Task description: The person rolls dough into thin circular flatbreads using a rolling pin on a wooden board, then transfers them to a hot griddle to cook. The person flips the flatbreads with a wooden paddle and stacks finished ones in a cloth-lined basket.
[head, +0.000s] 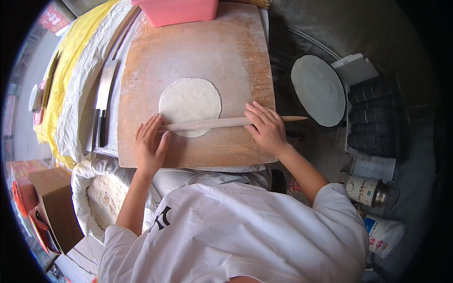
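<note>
A round, flattened sheet of dough [190, 100] lies on the floured wooden board [198, 155]. Across its near part rests a wooden rolling pin [212, 123] with tapered ends. My left hand [151, 143] touches the pin's left end, fingers spread beside the dough's edge, the thumb on the near side. My right hand [266, 128] lies over the pin near the board's right edge, and the pin's pointed tip sticks out beyond it. Neither hand is closed around the pin. The pin's left tip is hidden at my left hand.
A cleaver [107, 88] lies left of the board, beside white and yellow cloths. At the far edge stands a pink plastic tub [180, 12]. To the right, another large dough sheet [318, 92] covers a round dark surface. A cloth-lined container [106, 198] and cardboard box [58, 205] are lower left.
</note>
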`<action>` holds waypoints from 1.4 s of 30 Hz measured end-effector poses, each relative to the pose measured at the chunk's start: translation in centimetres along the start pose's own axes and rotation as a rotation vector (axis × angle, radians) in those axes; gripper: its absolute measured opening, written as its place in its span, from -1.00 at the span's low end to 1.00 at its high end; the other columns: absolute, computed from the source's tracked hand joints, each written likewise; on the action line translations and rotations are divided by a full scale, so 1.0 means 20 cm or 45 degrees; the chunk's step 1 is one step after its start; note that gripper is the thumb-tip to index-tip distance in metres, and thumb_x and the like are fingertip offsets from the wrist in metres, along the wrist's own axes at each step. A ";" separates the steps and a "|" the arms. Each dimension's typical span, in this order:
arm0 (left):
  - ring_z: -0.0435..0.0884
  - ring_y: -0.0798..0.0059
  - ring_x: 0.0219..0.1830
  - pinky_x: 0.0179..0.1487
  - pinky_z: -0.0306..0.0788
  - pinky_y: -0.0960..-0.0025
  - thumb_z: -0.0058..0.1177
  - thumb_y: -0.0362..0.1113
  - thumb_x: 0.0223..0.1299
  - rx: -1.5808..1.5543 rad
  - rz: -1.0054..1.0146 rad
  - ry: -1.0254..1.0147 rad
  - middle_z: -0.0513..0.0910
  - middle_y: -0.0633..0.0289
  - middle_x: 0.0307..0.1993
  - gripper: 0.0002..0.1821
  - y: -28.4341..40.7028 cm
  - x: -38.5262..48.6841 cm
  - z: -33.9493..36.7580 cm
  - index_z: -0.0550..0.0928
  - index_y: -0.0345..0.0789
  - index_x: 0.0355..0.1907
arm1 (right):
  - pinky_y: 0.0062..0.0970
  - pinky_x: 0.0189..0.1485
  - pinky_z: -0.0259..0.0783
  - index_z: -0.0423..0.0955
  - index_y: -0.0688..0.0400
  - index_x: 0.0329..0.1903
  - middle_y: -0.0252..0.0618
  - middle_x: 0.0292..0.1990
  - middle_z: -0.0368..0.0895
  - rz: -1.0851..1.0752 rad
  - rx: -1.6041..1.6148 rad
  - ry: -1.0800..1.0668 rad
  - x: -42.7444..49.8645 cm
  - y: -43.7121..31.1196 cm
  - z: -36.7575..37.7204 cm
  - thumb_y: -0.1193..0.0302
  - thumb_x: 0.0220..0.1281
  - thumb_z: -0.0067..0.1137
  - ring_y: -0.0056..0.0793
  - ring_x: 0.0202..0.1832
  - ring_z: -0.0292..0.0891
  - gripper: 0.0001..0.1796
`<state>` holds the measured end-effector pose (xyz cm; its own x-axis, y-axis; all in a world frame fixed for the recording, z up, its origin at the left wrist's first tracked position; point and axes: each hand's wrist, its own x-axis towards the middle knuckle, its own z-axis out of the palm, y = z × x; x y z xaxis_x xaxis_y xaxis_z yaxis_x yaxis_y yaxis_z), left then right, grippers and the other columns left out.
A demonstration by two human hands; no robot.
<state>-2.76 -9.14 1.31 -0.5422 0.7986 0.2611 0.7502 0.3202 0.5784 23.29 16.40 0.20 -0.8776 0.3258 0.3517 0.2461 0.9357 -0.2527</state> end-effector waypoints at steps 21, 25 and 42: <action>-0.09 0.04 0.61 0.59 -0.32 -0.04 -0.07 0.10 0.40 0.621 -0.136 0.056 0.07 -0.10 0.54 -0.13 -0.10 -0.02 -0.01 0.07 -0.48 0.51 | -0.16 0.18 0.29 0.50 0.04 0.21 -0.15 0.09 0.53 0.099 -0.008 0.034 0.26 -0.14 0.14 0.18 0.34 0.14 -0.13 0.15 0.44 -0.56; 0.18 0.02 0.52 0.56 -0.07 0.05 -0.12 0.11 0.42 0.545 -0.142 -0.039 0.29 -0.10 0.44 -0.22 -0.32 0.25 0.02 0.25 -0.47 0.44 | -0.16 0.41 0.21 0.46 0.27 0.22 0.02 0.29 0.45 -0.049 -0.071 0.050 0.64 0.13 0.33 -0.03 0.40 0.00 -0.02 0.39 0.30 -0.36; 0.17 0.04 0.51 0.54 -0.05 0.03 -0.10 -0.09 0.43 0.373 -0.141 0.028 0.35 0.01 0.43 -0.46 -0.33 0.31 0.01 0.45 -0.37 0.33 | -0.15 0.32 0.32 0.58 0.20 0.02 -0.12 0.00 0.65 -0.213 -0.171 0.525 1.43 0.20 -0.21 0.21 0.23 0.25 -0.16 0.14 0.54 -0.60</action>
<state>-10.95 -6.21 -0.95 -0.6326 0.7403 0.2273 0.7613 0.5408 0.3576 0.97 30.10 13.03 -0.6795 0.1699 0.7137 0.1902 0.9804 -0.0523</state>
